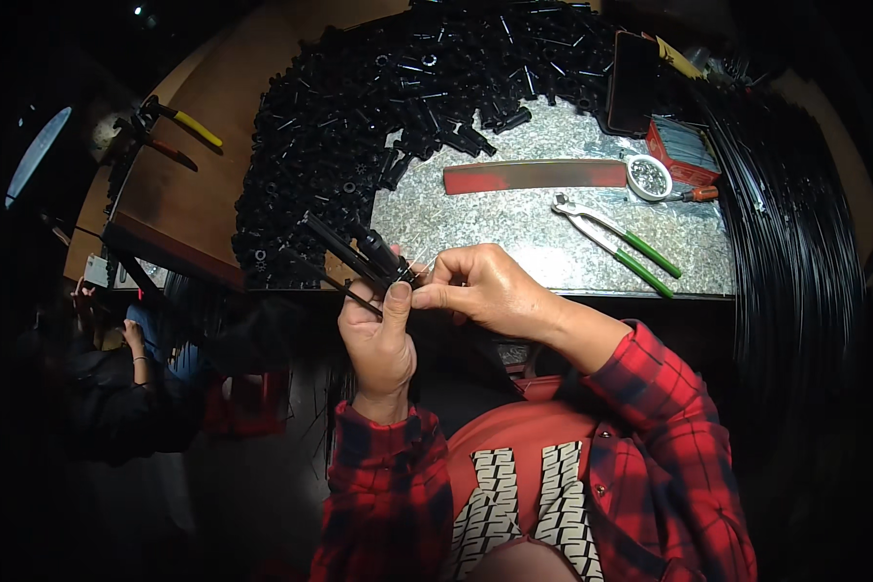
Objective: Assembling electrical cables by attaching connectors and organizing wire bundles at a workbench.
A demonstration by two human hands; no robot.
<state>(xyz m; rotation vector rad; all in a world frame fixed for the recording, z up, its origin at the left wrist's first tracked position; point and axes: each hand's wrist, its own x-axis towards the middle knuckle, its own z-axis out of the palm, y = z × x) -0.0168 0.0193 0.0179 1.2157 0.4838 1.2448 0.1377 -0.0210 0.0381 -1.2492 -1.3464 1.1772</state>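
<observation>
In my left hand [382, 330], closed with the thumb on top, is a black plastic tubular part [382, 254] like an umbrella runner, tilted up to the left. Slim black rods [332, 239] lie alongside it, and one thinner rod crosses below. My right hand [485, 286] pinches at the near end of this part, its thumb and forefinger pressed together. A thin silvery wire [419, 258] sticks up beside those fingertips; where the fingers meet it is hidden. Both hands are just off the table's front edge.
A heap of black tubular parts [310, 145] covers the table's left and back. On the speckled top [495, 233] lie a red-edged strip [533, 177], green-handled pincers [619, 242], a white cup [649, 177] of small metal bits and a red box [684, 150]. Long black rods [795, 223] hang at right.
</observation>
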